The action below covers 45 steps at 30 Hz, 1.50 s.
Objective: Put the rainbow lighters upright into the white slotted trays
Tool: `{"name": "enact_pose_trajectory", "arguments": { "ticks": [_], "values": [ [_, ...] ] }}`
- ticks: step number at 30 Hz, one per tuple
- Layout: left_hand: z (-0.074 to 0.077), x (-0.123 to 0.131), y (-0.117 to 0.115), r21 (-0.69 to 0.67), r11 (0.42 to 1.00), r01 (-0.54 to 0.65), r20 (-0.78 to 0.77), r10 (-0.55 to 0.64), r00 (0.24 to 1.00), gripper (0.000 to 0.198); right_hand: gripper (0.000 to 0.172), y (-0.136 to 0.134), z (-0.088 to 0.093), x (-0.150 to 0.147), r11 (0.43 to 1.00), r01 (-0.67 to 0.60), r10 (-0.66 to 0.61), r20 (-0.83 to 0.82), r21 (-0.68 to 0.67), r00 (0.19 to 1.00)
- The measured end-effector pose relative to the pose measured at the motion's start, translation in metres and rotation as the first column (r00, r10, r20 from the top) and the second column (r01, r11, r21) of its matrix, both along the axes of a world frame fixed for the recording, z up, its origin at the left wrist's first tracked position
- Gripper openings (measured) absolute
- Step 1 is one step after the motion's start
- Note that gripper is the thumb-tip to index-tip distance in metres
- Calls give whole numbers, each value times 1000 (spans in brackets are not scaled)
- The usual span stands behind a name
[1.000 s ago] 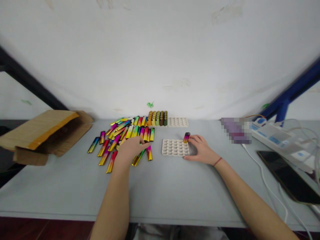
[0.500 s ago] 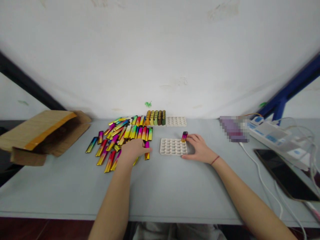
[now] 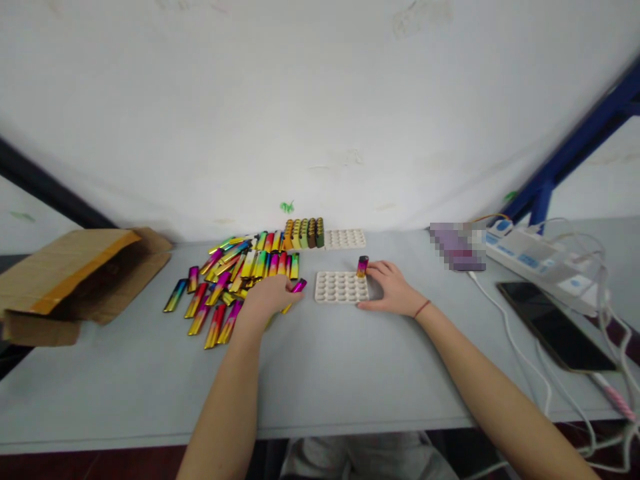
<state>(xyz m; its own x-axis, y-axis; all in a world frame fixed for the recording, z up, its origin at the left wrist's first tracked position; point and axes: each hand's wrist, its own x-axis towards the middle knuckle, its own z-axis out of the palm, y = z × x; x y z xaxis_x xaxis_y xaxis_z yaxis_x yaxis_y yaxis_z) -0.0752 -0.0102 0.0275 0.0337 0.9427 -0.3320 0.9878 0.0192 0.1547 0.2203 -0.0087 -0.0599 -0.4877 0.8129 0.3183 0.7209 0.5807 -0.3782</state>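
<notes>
Pinched in my left hand point(image 3: 269, 298) is a magenta-and-gold lighter point(image 3: 299, 287), tilted to the right at the edge of the loose pile. Many shiny rainbow-coloured lighters point(image 3: 219, 288) lie about that hand, mostly to its left and behind it. My right hand point(image 3: 393, 290) curves round the right end of a white tray with rows of holes point(image 3: 341, 301), thumb at the near corner and fingertips at the far one. One purple-and-gold lighter point(image 3: 363, 267) stands upright in the tray's far right corner, close to those fingertips.
Behind the pile, a block of upright lighters point(image 3: 304, 233) stands beside a second white tray point(image 3: 346, 239) near the wall. An open cardboard box point(image 3: 75, 270) lies at the left. On the right are a power strip point(image 3: 543, 263), cables and a dark phone point(image 3: 555, 327).
The lighter in my left hand has gone from nearly upright to slanting right. My right hand keeps its place at the tray. The whole view has shifted slightly.
</notes>
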Motion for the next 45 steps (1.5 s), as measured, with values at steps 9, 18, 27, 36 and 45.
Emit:
{"name": "enact_pose_trajectory", "arguments": {
  "ticks": [9, 18, 27, 36, 45],
  "values": [
    [-26, 5, 15, 150, 989, -16, 805, -113, 583, 35, 79, -2, -1, 0, 1000, 6, -6, -4, 25, 1000],
    [-22, 49, 0, 19, 984, -177, 999, -24, -31, 33, 75, -5, 0, 0, 999, -7, 8, -28, 54, 1000],
    [-11, 63, -12, -333, 936, -110, 891, 275, -362, 44, 73, -8, 2, 0, 999, -5, 6, -12, 42, 1000],
    [-16, 65, -11, -348, 907, -239, 918, 277, -285, 35, 71, -8, 1, 2, 998, -7, 8, -5, 57, 1000],
    [-20, 67, -8, -371, 886, -280, 910, 287, -298, 29, 71, -9, 2, 1, 999, -4, 4, 0, 47, 1000]
  ]
}}
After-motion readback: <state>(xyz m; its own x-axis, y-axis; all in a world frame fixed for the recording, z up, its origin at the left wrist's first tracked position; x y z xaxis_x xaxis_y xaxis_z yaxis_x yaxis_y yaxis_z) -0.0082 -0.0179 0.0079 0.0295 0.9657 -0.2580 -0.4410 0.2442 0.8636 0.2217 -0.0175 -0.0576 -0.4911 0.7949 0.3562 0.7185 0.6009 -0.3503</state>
